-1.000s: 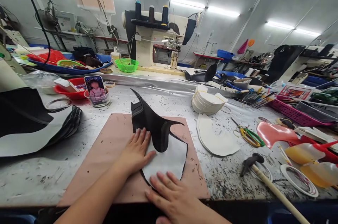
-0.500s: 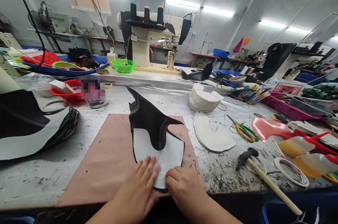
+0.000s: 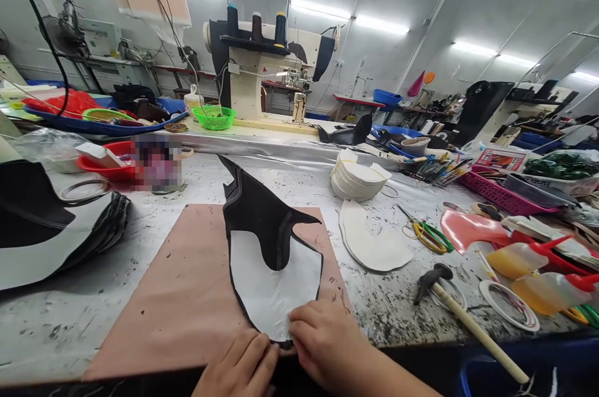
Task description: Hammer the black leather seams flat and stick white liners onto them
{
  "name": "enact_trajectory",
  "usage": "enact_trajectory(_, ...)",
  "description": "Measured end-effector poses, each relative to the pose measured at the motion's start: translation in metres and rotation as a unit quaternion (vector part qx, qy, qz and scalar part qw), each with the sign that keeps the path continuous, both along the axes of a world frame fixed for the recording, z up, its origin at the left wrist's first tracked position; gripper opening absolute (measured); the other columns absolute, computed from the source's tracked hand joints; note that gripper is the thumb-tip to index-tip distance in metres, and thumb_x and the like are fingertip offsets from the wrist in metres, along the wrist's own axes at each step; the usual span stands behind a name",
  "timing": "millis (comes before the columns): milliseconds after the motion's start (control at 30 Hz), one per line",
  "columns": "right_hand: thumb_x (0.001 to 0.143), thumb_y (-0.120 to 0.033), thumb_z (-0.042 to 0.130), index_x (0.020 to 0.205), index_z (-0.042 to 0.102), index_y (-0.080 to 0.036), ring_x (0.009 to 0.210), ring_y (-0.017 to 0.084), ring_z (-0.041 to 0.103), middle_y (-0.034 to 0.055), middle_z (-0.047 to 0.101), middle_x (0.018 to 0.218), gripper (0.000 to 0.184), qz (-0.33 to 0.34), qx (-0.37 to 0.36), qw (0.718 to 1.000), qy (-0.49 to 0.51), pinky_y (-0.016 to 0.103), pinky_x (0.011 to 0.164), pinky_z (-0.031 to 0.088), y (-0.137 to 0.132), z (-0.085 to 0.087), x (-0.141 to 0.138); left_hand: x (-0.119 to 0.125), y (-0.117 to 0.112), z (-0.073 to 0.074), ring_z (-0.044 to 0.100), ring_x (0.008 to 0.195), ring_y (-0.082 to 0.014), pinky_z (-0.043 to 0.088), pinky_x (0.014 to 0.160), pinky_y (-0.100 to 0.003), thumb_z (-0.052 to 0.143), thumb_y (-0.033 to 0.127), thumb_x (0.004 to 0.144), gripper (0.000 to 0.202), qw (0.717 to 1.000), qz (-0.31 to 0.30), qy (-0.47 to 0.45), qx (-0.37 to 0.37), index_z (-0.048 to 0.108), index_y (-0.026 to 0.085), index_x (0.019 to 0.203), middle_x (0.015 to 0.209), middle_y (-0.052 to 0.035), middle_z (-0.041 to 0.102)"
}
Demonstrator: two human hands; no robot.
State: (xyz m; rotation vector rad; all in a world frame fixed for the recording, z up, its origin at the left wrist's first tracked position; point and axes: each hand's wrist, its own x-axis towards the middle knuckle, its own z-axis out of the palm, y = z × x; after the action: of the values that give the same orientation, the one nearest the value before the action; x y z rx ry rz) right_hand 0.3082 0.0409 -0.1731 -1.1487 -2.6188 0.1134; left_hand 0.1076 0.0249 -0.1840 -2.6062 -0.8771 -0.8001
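One desk (image 3: 150, 216) in my feed, pink mat (image 3: 187, 284) on it, black-and-white piece (image 3: 271, 278) lying mostly on the mat and stretching away forward, right hand (image 3: 327, 341) curled, gripping its near edge, left hand (image 3: 241, 362) beside, touching that edge, fingers bent, grip unclear to me

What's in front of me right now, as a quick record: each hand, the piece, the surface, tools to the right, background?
Left hand: fingers bent at the piece's near edge; grip underneath hidden
Right hand: fingers curled at the same edge, further right; thumb not clearly visible
Piece: black at the far end, white-faced nearer the hands
Surface: pinkish-brown mat under most of it
Tools to the right: scissors, hammer
Background: sewing machine with three thread spools
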Motion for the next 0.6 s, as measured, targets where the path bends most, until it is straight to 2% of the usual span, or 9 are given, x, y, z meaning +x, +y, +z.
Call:
enact_trajectory(100,0.078,-0.007,0.052,0.074,0.055,-0.016,0.066,0.018,0.052,0.0034,0.059,0.074,0.01,0.039,0.084,0.994,-0.052,0.029,0.056,0.037,-0.007,-0.008,-0.003,0.0,0.002,0.005,0.063,0.073,-0.0161,0.048,0.069,-0.026,0.042,0.013,0.075,0.029,1.0,0.012,0.004,0.002,0.062,0.021,0.094,0.082,0.0003,0.069)
enact_trajectory(167,0.077,-0.004,0.049,0.073,0.054,-0.016,0.064,0.018,0.051,0.0046,0.058,0.071,0.013,0.057,0.097,0.992,-0.065,0.029,0.054,0.035,-0.005,-0.01,-0.007,-0.001,0.003,0.003,0.063,0.075,-0.0156,0.047,0.072,-0.026,0.043,0.013,0.075,0.031,1.0,0.009,0.021,0.008,0.061,0.022,0.099,0.084,0.0005,0.069)
enact_trajectory(200,0.076,-0.004,0.049,0.073,0.054,-0.016,0.065,0.019,0.052,0.0051,0.059,0.072,0.013,0.049,0.068,0.995,-0.048,0.029,0.054,0.036,0.0,-0.009,-0.008,-0.001,0.004,0.001,0.062,0.079,-0.0158,0.046,0.077,-0.026,0.044,0.012,0.074,0.034,0.999,0.004,0.031,0.017,0.06,0.022,0.103,0.088,0.0002,0.069)
enact_trajectory(267,0.071,-0.006,0.051,0.071,0.051,-0.018,0.064,0.018,0.053,0.0044,0.06,0.072,0.011,-0.031,-0.072,0.993,0.083,0.028,0.055,0.037,0.015,-0.005,-0.01,-0.002,0.006,-0.005,0.059,0.098,-0.0191,0.041,0.09,-0.029,0.048,0.014,0.073,0.037,0.998,-0.017,0.056,0.034,0.059,0.022,0.107,0.104,-0.0032,0.066)
enact_trajectory(300,0.07,-0.009,0.051,0.07,0.049,-0.019,0.061,0.017,0.053,0.0028,0.06,0.07,0.01,-0.086,-0.159,0.968,0.174,0.027,0.055,0.037,0.026,-0.002,-0.01,-0.003,0.008,-0.009,0.053,0.11,-0.0226,0.038,0.096,-0.032,0.051,0.017,0.072,0.037,0.997,-0.026,0.066,0.026,0.059,0.022,0.108,0.115,-0.0055,0.062)
enact_trajectory(333,0.072,-0.013,0.05,0.069,0.046,-0.02,0.057,0.015,0.053,0.0007,0.06,0.066,0.009,-0.137,-0.235,0.927,0.258,0.026,0.053,0.038,0.039,0.001,-0.01,-0.004,0.009,-0.012,0.045,0.12,-0.0267,0.035,0.1,-0.035,0.055,0.02,0.072,0.036,0.997,-0.027,0.073,0.006,0.059,0.023,0.107,0.126,-0.0074,0.056)
enact_trajectory(400,0.078,-0.021,0.042,0.07,0.041,-0.022,0.047,0.012,0.052,-0.0032,0.058,0.058,0.009,-0.205,-0.315,0.846,0.378,0.024,0.049,0.04,0.068,0.005,-0.006,-0.005,0.012,-0.016,0.033,0.13,-0.0325,0.034,0.101,-0.042,0.061,0.024,0.07,0.036,0.995,-0.009,0.082,-0.054,0.059,0.027,0.106,0.138,-0.0088,0.044)
enact_trajectory(500,0.084,-0.029,0.028,0.075,0.039,-0.022,0.05,0.013,0.058,-0.0017,0.06,0.061,0.015,-0.255,-0.297,0.791,0.471,0.026,0.051,0.047,0.11,0.005,0.002,-0.006,0.019,-0.013,0.04,0.125,-0.0322,0.042,0.095,-0.042,0.06,0.018,0.073,0.038,0.988,-0.006,0.117,-0.104,0.058,0.031,0.108,0.137,-0.0091,0.045)
enact_trajectory(600,0.081,-0.035,0.029,0.078,0.038,-0.022,0.065,0.016,0.063,0.0017,0.061,0.071,0.016,-0.323,-0.204,0.731,0.565,0.032,0.063,0.051,0.136,0.001,0.009,-0.005,0.027,0.004,0.051,0.116,-0.031,0.047,0.089,-0.038,0.056,0.012,0.074,0.038,0.975,-0.034,0.171,-0.135,0.059,0.028,0.108,0.131,-0.0098,0.052)
